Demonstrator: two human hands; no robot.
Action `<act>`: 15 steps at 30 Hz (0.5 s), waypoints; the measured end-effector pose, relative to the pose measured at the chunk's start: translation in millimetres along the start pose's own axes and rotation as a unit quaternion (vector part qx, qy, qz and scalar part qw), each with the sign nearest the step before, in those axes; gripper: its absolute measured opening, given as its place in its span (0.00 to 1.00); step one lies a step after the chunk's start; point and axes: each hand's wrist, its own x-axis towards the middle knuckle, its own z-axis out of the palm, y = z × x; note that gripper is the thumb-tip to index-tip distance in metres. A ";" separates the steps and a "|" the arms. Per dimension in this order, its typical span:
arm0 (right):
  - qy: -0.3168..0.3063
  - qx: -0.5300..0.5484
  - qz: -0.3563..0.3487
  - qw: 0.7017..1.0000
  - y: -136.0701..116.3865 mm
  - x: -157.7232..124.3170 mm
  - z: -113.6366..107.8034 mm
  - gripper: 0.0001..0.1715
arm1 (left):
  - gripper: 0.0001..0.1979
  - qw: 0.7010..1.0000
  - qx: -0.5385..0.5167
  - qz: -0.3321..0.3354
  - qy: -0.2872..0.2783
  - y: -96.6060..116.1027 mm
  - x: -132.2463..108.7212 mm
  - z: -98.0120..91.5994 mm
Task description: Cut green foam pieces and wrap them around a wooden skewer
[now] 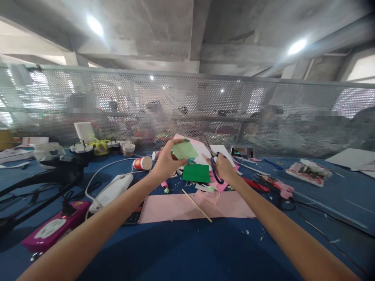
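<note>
My left hand point(165, 160) pinches a light green sheet of paper point(185, 150) by its left side, raised above the table. My right hand point(223, 168) has its fingers through the dark blue handles of a pair of scissors point(213, 154). The blades point up and to the left, close to the light green paper but apart from it as far as I can see. Below both hands lies a dark green sheet of paper point(196, 173). White and pink sheets are behind it. A thin wooden stick point(197, 205) rests across a long pink paper strip point(172, 207).
On the left are a magenta power strip point(55, 226), a white power bank point(113, 191) with a cable, and a red-and-white tub point(142, 163) on its side. A pink glue gun point(284, 190) lies at right. A perforated metal screen point(187, 109) stands behind.
</note>
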 end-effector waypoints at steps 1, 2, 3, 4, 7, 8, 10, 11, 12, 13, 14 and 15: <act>0.017 0.017 -0.003 1.000 2.0 -6.5 -6.7 0.36 | 0.29 1.000 0.008 0.005 -0.002 -0.5 0.1 -0.7; 0.028 0.039 -0.008 0.999 3.8 -14.1 -12.2 0.36 | 0.29 1.000 0.017 0.012 -0.006 -0.9 0.2 -1.2; 0.029 0.065 -0.018 0.997 5.3 -22.5 -16.1 0.35 | 0.29 0.999 0.028 0.021 -0.011 -1.0 0.5 -1.4; 0.024 0.094 -0.029 0.995 6.3 -31.6 -18.1 0.35 | 0.29 0.999 0.041 0.030 -0.014 -0.5 1.1 -1.5; -0.027 0.285 -0.060 0.956 6.8 -59.0 -13.8 0.35 | 0.29 0.995 0.082 0.059 -0.020 8.2 6.6 -2.2; -0.043 0.380 -0.068 0.922 6.4 -67.1 -10.2 0.34 | 0.29 0.993 0.091 0.069 -0.022 13.8 10.0 -2.7; -0.080 0.453 -0.081 0.884 4.5 -80.6 -3.2 0.31 | 0.29 0.991 0.090 0.090 -0.034 27.3 18.5 -3.8; -0.099 0.461 -0.090 0.877 3.2 -86.1 -0.6 0.31 | 0.29 0.992 0.078 0.094 -0.043 34.0 23.2 -4.1; -0.111 0.462 -0.095 0.875 1.7 -90.8 1.2 0.30 | 0.30 0.992 0.064 0.087 -0.058 39.9 27.9 -3.9; -0.121 0.457 -0.097 0.876 0.1 -95.0 2.1 0.30 | 0.30 0.993 0.050 0.079 -0.068 44.4 32.2 -3.1; -0.125 0.449 -0.098 0.879 -1.6 -98.6 2.3 0.30 | 0.30 0.993 0.040 0.076 -0.080 47.3 35.8 -1.9; -0.125 0.440 -0.096 0.884 -3.2 -101.8 2.0 0.30 | 0.31 0.993 0.031 0.072 -0.089 48.4 38.4 -0.3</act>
